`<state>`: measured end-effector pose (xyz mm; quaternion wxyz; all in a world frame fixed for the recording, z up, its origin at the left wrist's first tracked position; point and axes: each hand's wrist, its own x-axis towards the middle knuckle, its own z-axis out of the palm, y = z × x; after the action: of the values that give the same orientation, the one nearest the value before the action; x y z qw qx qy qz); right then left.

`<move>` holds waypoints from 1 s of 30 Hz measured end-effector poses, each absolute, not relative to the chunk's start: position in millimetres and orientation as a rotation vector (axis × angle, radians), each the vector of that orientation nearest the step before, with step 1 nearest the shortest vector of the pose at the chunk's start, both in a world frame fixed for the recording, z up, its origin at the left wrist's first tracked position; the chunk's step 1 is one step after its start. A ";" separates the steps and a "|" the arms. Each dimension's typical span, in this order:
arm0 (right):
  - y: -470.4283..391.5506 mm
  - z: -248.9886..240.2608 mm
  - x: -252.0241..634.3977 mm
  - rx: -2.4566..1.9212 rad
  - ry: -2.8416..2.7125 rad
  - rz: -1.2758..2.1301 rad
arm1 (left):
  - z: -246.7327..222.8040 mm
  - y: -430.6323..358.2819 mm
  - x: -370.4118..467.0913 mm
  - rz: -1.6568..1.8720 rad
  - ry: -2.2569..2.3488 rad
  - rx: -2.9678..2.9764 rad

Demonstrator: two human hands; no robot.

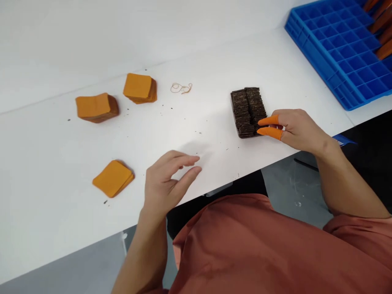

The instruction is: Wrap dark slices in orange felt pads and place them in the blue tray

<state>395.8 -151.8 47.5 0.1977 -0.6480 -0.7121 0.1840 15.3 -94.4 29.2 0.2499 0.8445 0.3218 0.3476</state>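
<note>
At the desk's (pixel 211 98) near edge, the right hand (pixel 297 130) reaches into the box of dark sheets (pixel 248 110), fingertips slightly apart; the left hand (pixel 171 179) hovers empty, thumb and fingers parted.

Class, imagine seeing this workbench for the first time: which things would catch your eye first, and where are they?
Probably the blue compartmented crate at the far right, partly filled with orange-brown pieces. Next, the right hand, two fingers capped in orange, at the block of dark, thin slices. Three mustard-coloured stacks stand out on the left of the white table.
</note>
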 end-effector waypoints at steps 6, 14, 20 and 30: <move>-153.2 1.1 390.3 -1.671 -1.407 0.349 | 62.1 -48.2 120.4 0.573 0.620 2.588; -151.7 -36.4 371.6 -1.555 -1.100 0.288 | 61.1 -33.4 184.1 0.081 0.678 2.813; -148.9 -39.1 372.9 -1.538 -1.129 0.284 | 67.4 -36.0 188.4 0.001 0.701 2.846; -144.7 -45.0 374.8 -1.570 -1.155 0.169 | 45.1 -16.1 213.6 0.162 0.776 2.722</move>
<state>374.8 -144.7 -45.0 0.5586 -0.6657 -0.4895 0.0718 213.6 -16.1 45.1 0.1524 0.9489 0.2705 0.0565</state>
